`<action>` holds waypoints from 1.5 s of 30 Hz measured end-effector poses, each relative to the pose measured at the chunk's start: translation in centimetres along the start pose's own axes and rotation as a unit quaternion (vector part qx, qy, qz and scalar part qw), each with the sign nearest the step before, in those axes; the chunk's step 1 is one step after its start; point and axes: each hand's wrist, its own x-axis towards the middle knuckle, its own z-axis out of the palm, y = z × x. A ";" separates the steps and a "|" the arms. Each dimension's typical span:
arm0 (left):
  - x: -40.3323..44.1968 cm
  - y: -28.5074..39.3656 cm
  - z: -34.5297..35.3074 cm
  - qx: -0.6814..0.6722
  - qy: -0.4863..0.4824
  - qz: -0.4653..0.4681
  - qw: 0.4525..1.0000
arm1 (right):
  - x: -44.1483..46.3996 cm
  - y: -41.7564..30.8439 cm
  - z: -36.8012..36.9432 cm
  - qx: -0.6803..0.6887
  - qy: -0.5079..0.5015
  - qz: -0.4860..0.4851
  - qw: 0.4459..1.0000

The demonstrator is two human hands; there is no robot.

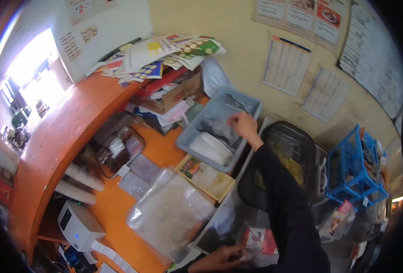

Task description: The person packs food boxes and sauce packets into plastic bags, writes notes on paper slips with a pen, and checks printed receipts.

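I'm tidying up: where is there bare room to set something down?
On the orange desk between the white printer and plastic bags; also along the curved ledge, short of its papers. Crowded around the grey bin.

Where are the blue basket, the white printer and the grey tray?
Blue basket [357, 184]: head view, its lower front rim.
White printer [77, 221]: head view, its casing.
Grey tray [179, 140]: head view, its left corner.

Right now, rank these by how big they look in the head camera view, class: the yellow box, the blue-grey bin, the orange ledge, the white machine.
1. Orange ledge
2. Blue-grey bin
White machine and yellow box: smallest, but too alike to rank.
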 end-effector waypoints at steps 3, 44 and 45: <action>0.6 -0.3 0.1 -0.117 0.002 -0.018 0.993 | -3.8 -2.1 -9.5 0.099 0.066 -0.110 0.987; 1.6 4.8 12.0 0.096 0.199 0.186 0.957 | -50.8 3.7 -26.8 0.642 -0.015 0.203 0.740; 1.5 4.8 12.3 0.085 0.161 0.181 0.966 | -50.7 2.1 -26.1 0.666 -0.018 0.203 0.718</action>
